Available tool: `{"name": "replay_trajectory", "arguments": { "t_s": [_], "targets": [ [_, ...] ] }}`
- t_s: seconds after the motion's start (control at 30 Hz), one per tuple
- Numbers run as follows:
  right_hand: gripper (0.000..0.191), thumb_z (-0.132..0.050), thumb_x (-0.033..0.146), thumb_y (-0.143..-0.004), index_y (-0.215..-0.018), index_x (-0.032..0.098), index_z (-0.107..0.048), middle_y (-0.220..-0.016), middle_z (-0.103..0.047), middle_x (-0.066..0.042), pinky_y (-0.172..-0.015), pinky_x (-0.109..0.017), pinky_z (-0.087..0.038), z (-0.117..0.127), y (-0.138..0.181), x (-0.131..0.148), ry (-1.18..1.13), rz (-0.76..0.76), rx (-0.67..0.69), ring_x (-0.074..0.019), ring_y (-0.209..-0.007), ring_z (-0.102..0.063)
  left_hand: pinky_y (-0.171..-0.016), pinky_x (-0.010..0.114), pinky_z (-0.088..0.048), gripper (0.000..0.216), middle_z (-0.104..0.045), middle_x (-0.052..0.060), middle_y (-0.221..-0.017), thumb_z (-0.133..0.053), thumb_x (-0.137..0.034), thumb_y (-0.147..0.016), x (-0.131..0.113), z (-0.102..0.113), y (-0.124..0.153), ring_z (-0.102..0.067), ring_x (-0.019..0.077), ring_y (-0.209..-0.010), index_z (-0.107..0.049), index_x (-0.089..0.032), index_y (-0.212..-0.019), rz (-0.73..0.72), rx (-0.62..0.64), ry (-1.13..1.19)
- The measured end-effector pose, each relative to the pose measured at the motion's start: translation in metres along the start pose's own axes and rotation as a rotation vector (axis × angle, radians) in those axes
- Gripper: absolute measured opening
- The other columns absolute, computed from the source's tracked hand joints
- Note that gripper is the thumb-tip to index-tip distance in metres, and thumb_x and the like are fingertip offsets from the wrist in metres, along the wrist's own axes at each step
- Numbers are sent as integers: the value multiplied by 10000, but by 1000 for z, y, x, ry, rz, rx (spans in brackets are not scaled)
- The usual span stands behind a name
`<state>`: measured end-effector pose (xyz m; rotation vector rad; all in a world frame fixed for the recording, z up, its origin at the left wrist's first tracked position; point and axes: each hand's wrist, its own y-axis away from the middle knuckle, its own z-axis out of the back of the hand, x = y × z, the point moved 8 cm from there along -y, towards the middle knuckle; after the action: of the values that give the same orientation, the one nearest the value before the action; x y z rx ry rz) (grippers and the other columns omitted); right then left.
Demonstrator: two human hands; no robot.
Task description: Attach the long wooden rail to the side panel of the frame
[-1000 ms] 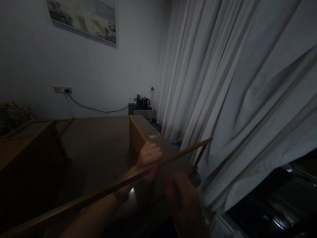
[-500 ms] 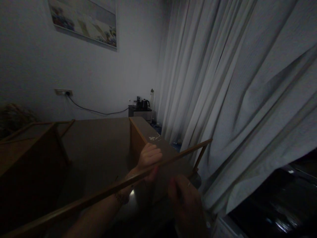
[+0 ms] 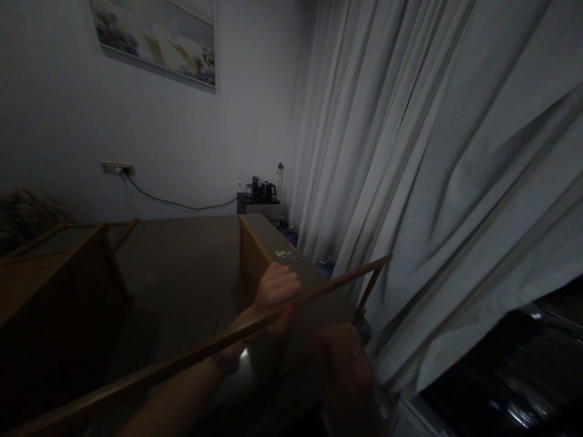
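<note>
A brown wooden cabinet frame [image 3: 182, 267] lies open before me, in dim light. My left hand [image 3: 276, 288] reaches over its thin front rail [image 3: 319, 288] and curls round the edge of an upright side panel [image 3: 255, 249]. My right hand [image 3: 344, 370] is low and close to the camera, dark and blurred, just under the rail's right part. Its fingers look bent, but I cannot make out whether anything is in them.
White curtains [image 3: 432, 182] hang close on the right. A picture [image 3: 157, 36] is on the back wall, with a socket and black cable [image 3: 173, 203] below. A low stand with a kettle [image 3: 262, 194] is in the far corner. Dark shiny material [image 3: 510, 394] lies bottom right.
My right hand has shifted slightly lower and to the right. My left hand keeps its hold on the panel, and the view has barely moved.
</note>
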<state>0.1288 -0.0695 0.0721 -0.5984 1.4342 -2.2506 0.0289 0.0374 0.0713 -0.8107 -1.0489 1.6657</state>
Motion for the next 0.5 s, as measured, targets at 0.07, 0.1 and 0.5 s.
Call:
{"name": "replay_trajectory", "arguments": {
  "t_s": [0.07, 0.1, 0.5],
  "targets": [
    [227, -483, 240, -988, -790, 214, -591, -657, -588, 7, -619, -261, -414, 5, 1, -4, 35, 31, -39, -142, -618, -525, -603, 403, -309, 565, -374, 19, -553, -52, -536, -928, -3, 3, -2, -353, 208, -575, -415, -238, -615, 17, 6, -1],
    [208, -496, 264, -987, -829, 219, -624, -664, -601, 6, -642, -274, -409, 7, 2, -4, 63, 50, -51, -147, -628, -525, -612, 402, -313, 566, -377, 19, -565, -46, -537, -932, -5, 6, -4, -362, 213, -589, -417, -240, -625, 24, 7, 2],
    [145, -619, 316, -921, -804, 232, -606, -681, -610, 41, -624, -248, -424, 2, 17, -22, -159, -309, -76, -132, -640, -573, -633, 408, -350, 514, -426, 24, -595, -97, -478, -960, -17, 19, -9, -424, 220, -623, -456, -239, -679, 70, 0, -19]
  ]
}}
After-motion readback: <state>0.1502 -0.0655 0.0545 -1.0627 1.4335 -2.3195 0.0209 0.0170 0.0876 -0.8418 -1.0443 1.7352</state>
